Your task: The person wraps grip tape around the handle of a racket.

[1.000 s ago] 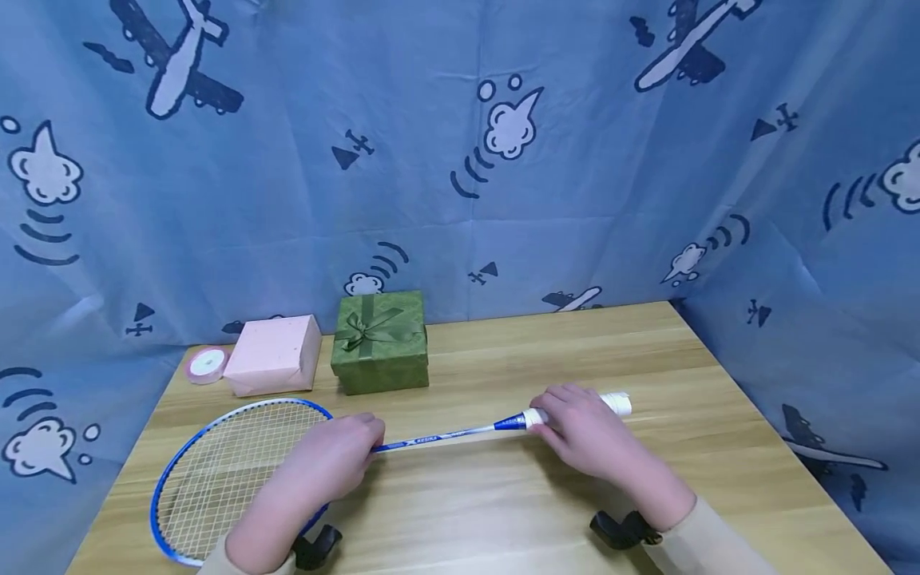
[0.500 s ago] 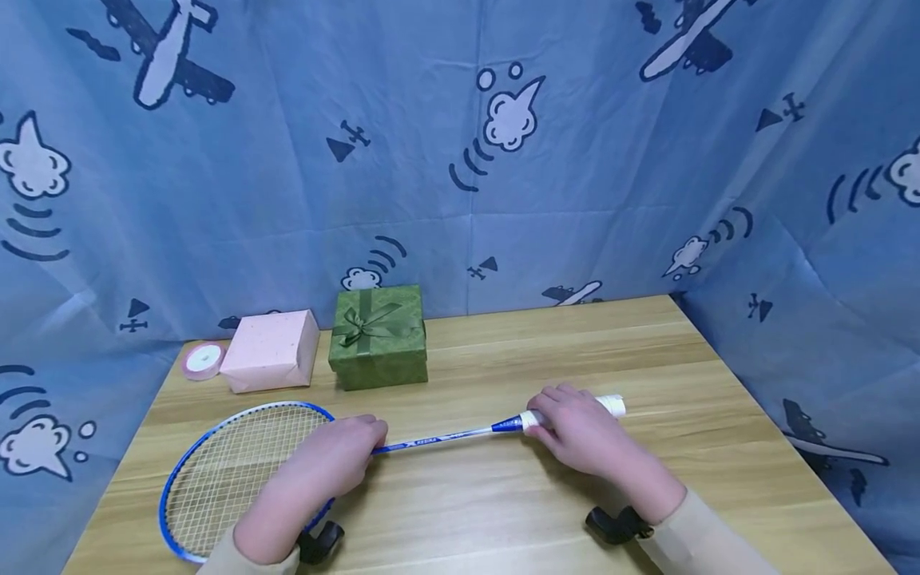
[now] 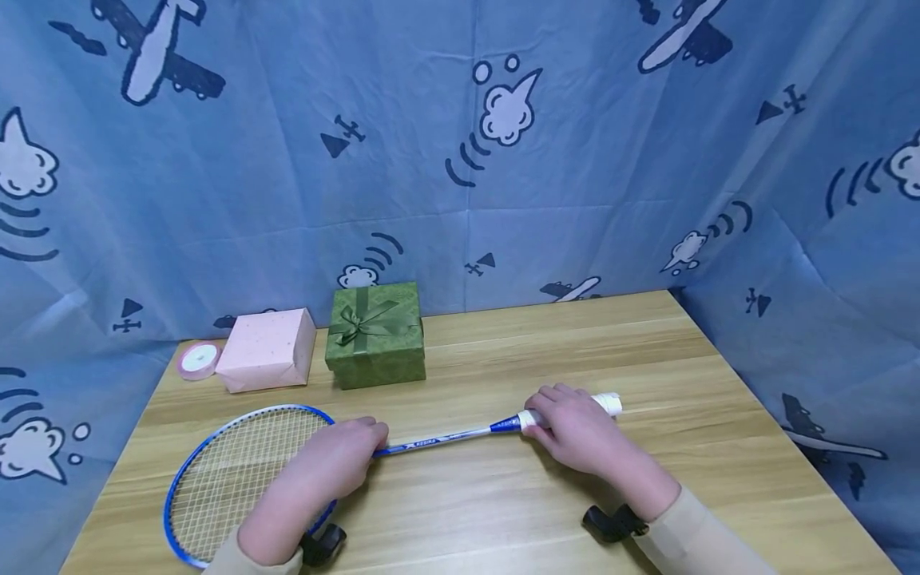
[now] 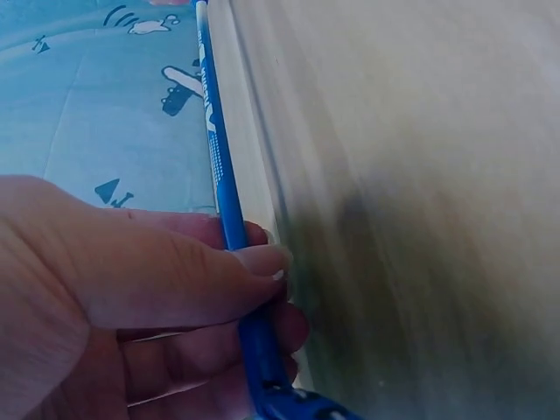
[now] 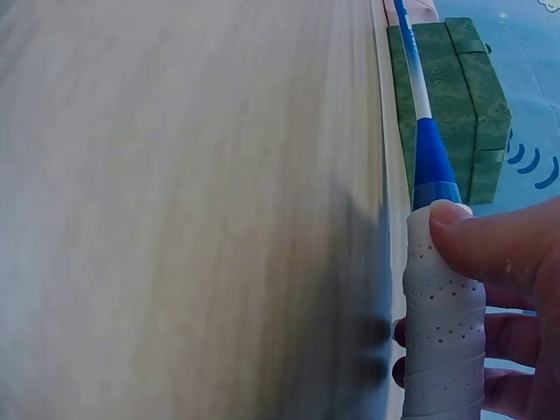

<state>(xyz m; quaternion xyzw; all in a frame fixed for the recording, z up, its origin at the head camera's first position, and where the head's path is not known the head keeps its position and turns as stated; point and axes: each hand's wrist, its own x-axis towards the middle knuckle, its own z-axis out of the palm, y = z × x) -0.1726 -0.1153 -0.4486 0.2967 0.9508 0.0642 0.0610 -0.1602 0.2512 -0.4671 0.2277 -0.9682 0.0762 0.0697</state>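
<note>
The only lettering sits on the thin blue shaft of the blue-framed badminton racket [image 3: 438, 438], between the two hands: small white capitals that seem to read "KESIKA", beside a small white mark. They are tiny in the head view, so the reading is not sure. In the left wrist view the same shaft [image 4: 213, 131] carries white print, too blurred to read. No other text, number or label can be read.
</note>
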